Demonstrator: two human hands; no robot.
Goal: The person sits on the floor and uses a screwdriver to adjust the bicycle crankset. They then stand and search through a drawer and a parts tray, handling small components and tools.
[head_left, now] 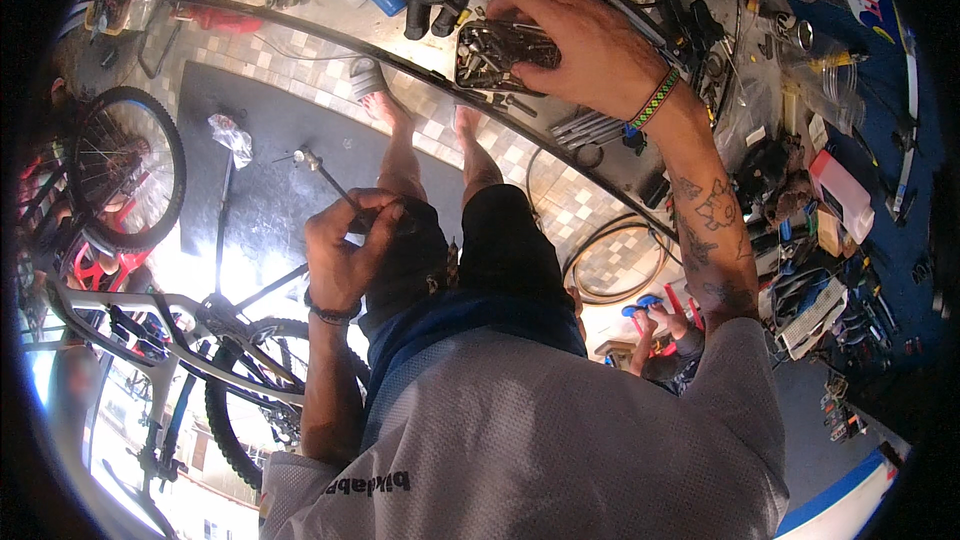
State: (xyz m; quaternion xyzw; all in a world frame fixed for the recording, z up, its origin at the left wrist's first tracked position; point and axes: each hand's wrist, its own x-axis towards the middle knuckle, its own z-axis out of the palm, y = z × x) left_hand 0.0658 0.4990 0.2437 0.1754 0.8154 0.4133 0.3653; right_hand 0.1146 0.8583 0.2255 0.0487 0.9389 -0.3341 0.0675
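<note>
My left hand (345,245) is closed, thumb against fingers, in front of my left thigh. A thin dark rod (340,190) with a silver, knobbed end sticks out of it toward the upper left; its exact kind is unclear. At the bench, my right hand (575,45) reaches over a small dark box (460,75) full of loose metal bolts and small parts (490,50). Thumb and fingers are spread apart at the box, their tips among or just above the bolts. I make out nothing between them.
Hand tools and parts crowd the bench, with several silver rods (590,127) near the box. A bicycle frame (130,330) and a wheel (130,168) stand at left, beside a dark mat (270,120). A coiled hose (615,260) and another person (665,345) are lower right.
</note>
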